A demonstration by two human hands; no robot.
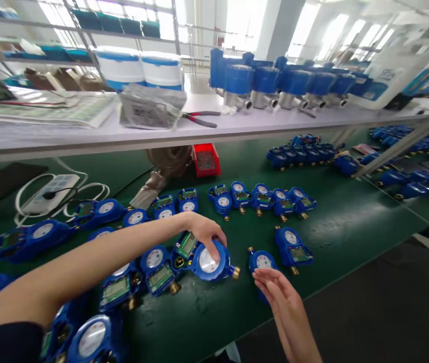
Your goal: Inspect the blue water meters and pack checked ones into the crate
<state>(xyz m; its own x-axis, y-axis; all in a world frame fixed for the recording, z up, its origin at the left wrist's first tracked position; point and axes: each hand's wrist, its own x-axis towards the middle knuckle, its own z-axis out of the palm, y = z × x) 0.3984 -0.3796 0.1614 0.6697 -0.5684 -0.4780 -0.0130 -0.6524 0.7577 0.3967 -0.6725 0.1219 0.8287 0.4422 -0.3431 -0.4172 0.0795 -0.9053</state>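
Blue-bodied water meters with round dials, small LCD panels and brass end fittings lie in rows on a green work mat (214,312). My left hand (204,234) grips the rim of one meter (210,262), whose brass fitting points right. My right hand (284,307) hangs open just below a second meter (262,262), its fingertips close to that meter's lower edge but holding nothing. Other meters (157,269) lie close under my left forearm, and the meter nearest the camera (92,339) sits at the bottom of the view.
A white shelf (214,132) crosses above the mat, holding blue meter bodies, pliers, a grey bag and papers. Under it are a red box (206,159) and a white power strip (51,194). More blue meters lie at the far right. The mat ends at a diagonal edge, with dark floor beyond.
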